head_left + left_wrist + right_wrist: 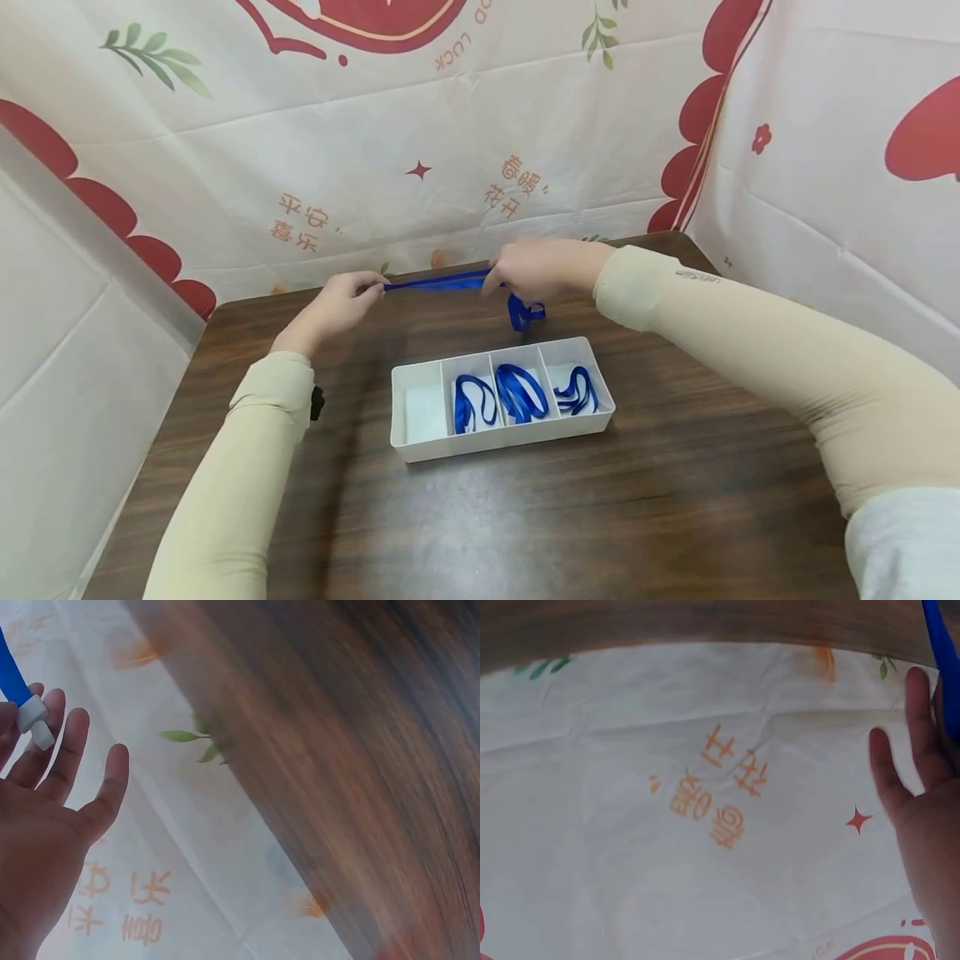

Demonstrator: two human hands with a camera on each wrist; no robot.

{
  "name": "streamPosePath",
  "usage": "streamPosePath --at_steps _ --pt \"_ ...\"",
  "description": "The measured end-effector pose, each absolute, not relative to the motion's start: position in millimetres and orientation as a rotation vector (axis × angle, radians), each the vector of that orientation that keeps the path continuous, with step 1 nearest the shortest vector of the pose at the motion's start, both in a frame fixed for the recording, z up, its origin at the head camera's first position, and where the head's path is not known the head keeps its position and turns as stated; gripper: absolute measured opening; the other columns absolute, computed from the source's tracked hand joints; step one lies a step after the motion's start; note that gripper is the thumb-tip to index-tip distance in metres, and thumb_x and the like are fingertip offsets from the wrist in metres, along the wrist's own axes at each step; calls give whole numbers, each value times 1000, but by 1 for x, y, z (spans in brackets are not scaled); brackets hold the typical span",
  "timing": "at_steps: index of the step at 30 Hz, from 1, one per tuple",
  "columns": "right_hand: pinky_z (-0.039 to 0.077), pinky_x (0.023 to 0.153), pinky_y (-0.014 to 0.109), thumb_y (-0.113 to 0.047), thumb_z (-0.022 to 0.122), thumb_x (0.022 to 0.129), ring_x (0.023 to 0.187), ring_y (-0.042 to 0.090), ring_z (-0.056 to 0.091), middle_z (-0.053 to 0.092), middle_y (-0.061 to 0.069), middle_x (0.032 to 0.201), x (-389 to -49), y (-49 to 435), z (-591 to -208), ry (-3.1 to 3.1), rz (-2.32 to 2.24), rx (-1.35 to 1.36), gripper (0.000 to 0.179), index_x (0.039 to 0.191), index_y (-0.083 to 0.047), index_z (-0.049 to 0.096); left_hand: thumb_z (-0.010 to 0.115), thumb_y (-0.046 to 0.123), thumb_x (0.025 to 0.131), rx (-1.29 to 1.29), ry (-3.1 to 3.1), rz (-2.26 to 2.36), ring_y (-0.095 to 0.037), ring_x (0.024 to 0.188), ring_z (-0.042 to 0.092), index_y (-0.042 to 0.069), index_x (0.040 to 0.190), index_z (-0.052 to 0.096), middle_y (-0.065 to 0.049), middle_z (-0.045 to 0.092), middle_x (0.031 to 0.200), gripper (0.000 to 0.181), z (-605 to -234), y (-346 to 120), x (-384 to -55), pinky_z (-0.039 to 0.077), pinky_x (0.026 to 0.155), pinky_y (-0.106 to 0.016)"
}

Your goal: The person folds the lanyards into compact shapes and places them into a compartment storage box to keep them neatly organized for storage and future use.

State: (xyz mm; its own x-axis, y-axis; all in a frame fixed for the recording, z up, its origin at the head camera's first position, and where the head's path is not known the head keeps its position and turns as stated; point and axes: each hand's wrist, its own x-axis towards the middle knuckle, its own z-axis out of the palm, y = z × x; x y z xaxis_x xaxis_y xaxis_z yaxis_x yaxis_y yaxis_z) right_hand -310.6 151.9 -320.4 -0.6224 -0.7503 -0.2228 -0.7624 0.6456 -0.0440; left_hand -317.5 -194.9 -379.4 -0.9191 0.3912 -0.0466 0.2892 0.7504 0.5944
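Observation:
A blue lanyard (450, 282) is stretched between both hands above the table's far edge. My left hand (341, 304) pinches its left end, where a white plastic clip (32, 715) shows between thumb and fingers in the left wrist view; the other fingers are spread. Farther along, my right hand (543, 265) grips the strap, and a loose bunch of it hangs below. Only part of that hand and a piece of blue strap (949, 682) show in the right wrist view. Nearer me stands a white divided tray (495, 446), with coiled blue lanyards (521, 393) in three compartments.
The tray's leftmost compartment (424, 414) shows only its pale bottom. Dark brown wood forms the table (480, 525). A printed white cloth (360, 158) hangs along the back, close behind the hands, and continues up both sides.

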Motion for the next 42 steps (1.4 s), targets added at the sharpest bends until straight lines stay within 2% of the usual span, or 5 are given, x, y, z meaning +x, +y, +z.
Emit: streamPosePath --at_steps 10,23,29,34,42 --pt "56 104 50 -3 64 100 103 26 74 79 10 120 -297 166 -323 2835 442 -1459 58 149 -34 63 48 36 114 571 2813 1213 -33 125 67 8 136 67 -19 71 127 41 -331 -177 -286 52 111 -55" --pt "50 115 56 -32 56 108 127 34 67 70 14 136 -291 159 -333 2963 416 -1352 39 139 -11 67 58 33 110 748 2932 1273 -27 119 69 9 128 73 -12 74 126 34 -279 -145 -253 55 109 -53" --pt "46 121 54 -42 46 112 147 34 54 47 15 165 -292 154 -338 3096 -91 -1080 48 141 -8 64 62 29 108 810 2980 1304 -26 117 68 8 123 75 -11 75 124 29 -274 -130 -239 57 107 -52" --pt "48 106 50 -31 39 114 133 36 55 49 20 155 -285 165 -327 2889 -1037 -898 37 112 0 59 66 19 104 774 2982 1440 -25 103 70 8 121 76 -10 75 116 22 -287 -114 -219 62 91 -46" --pt "26 131 63 -38 43 114 160 25 37 53 7 164 -245 174 -291 2502 -1891 -543 49 151 -10 59 74 7 98 641 2801 1711 -27 104 73 4 125 74 -14 76 117 27 -326 -79 -190 63 93 -41"
